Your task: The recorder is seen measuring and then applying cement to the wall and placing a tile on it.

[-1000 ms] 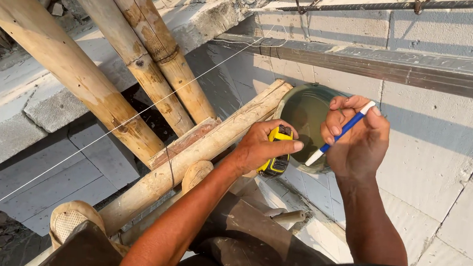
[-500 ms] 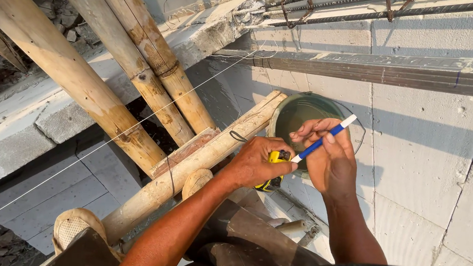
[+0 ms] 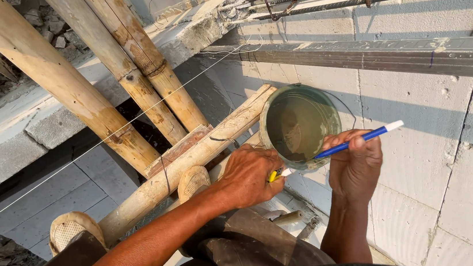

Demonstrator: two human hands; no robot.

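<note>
1. The right hand (image 3: 355,167) is closed round a slim blue pen with a white cap (image 3: 357,141); the left hand (image 3: 252,175) is wrapped over a small yellow tool (image 3: 273,175) — mostly hidden.
2. Both sit just before the round green bucket of murky water (image 3: 301,125).
3. The bucket rests on bamboo scaffold poles (image 3: 187,163) — beside the grey block wall (image 3: 422,128).

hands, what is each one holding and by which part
Right hand grips a blue pen around its lower shaft. Left hand closes over a yellow tool, mostly hidden, so the exact hold cannot be told.
</note>
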